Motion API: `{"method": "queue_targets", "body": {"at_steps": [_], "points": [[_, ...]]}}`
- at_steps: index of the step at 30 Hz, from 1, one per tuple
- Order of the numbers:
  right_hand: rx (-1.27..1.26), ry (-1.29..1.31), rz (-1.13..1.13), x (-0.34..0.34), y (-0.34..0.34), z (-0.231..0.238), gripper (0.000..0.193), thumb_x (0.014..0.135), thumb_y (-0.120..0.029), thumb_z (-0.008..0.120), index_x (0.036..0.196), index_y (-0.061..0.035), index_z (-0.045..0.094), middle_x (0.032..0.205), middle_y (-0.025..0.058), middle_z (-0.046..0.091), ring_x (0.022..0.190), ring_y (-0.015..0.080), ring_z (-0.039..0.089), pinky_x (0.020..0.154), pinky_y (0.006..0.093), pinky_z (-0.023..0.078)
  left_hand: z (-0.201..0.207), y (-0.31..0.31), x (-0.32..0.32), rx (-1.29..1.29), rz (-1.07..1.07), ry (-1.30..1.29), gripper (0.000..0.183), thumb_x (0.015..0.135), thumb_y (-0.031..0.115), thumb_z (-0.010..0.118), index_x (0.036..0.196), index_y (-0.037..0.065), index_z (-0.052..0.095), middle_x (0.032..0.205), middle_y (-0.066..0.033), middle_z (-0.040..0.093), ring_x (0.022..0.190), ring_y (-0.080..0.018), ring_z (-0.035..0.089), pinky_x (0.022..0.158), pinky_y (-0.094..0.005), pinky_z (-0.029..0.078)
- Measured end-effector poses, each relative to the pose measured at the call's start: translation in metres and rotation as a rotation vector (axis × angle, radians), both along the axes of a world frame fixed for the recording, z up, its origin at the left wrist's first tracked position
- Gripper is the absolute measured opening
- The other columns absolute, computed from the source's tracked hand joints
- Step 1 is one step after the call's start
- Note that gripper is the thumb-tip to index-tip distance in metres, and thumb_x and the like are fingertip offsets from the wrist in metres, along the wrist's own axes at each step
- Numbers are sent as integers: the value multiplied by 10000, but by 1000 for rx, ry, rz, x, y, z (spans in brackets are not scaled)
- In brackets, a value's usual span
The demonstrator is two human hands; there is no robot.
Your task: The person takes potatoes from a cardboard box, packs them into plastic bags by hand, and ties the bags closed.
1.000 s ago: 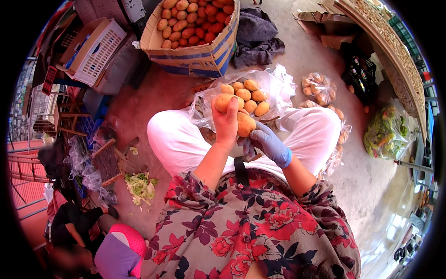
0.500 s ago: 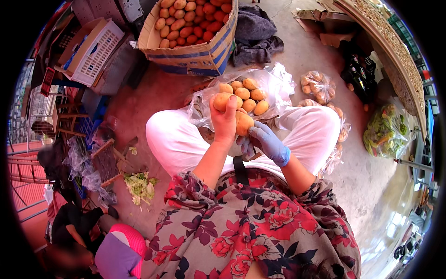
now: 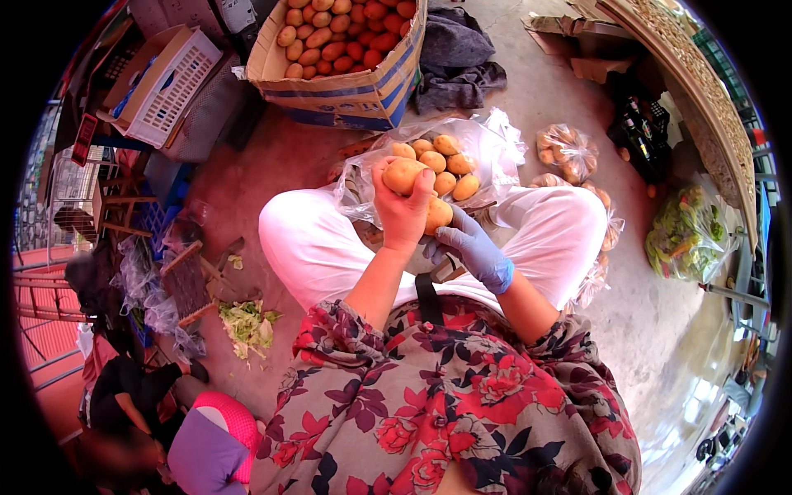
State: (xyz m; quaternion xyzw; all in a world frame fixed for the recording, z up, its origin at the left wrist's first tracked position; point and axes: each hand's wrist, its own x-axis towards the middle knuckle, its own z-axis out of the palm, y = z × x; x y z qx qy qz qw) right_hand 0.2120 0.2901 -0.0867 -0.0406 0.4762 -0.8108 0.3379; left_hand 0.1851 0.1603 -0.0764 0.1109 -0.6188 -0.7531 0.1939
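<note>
My bare left hand (image 3: 404,208) is wrapped round a yellow potato (image 3: 403,176), its thumb along the side. Just below and to the right, my right hand (image 3: 476,250) in a blue glove has its fingers closed on a second potato (image 3: 438,214), which lies close against my left hand. Part of this lower potato is hidden between the hands. Beyond them a clear plastic bag (image 3: 503,142) lies spread on the floor between my knees, with several potatoes (image 3: 446,163) on it.
A large cardboard box (image 3: 346,97) full of potatoes stands ahead, beside dark cloth (image 3: 458,58). Tied bags of potatoes (image 3: 568,153) lie right, with a bag of greens (image 3: 686,235) farther out. A small stool (image 3: 188,285) and leaf scraps (image 3: 249,328) are left; another person (image 3: 132,392) sits lower left.
My left hand has tilted slightly and shifted a little right with its potato. My right hand's potato has moved slightly, and my left hand now covers more of it.
</note>
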Motion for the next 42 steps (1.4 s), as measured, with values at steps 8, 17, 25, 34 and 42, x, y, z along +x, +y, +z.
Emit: {"method": "queue_targets", "body": {"at_steps": [8, 17, 25, 34, 42], "points": [[8, 39, -73, 6, -8, -10, 469, 820, -77, 470, 1266, 6, 350, 889, 109, 570, 675, 159, 584, 602, 272, 495, 5, 1, 5, -279, 66, 90, 485, 733, 250, 725, 1077, 52, 447, 921, -88, 569, 799, -178, 581, 734, -300, 482], [-167, -111, -3, 2, 0, -3, 472, 845, -165, 532, 1269, -45, 364, 979, 118, 574, 736, 179, 592, 643, 279, 489, 24, -3, 13, -313, -135, 123, 577, 663, 163, 699, 1134, 55, 382, 1034, -78, 448, 922, -168, 499, 834, -300, 435], [22, -8, -239, -6, 10, -1, 447, 850, -223, 597, 1190, -10, 399, 1053, 108, 551, 819, 163, 584, 650, 261, 483, 18, -40, 10, -142, -272, 73, 570, 705, 184, 715, 1172, 26, 429, 1020, -87, 578, 926, -165, 580, 820, -277, 469], [547, 685, -399, 5, -10, -4, 486, 801, -183, 676, 1179, 5, 437, 1052, 141, 556, 978, 204, 548, 847, 303, 443, -3, -28, 29, 374, -634, -204, 769, 726, 518, 688, 1264, 42, 413, 1147, -57, 531, 1074, -138, 505, 941, -276, 393], [746, 1075, -126, -6, 29, 54, 571, 680, -170, 746, 1189, -85, 502, 1110, 101, 554, 1046, 285, 516, 907, 369, 412, 17, -56, 27, -376, -725, 20, 582, 589, 428, 735, 1013, 49, 612, 1218, -135, 372, 1193, -272, 351, 989, -366, 318]]}}
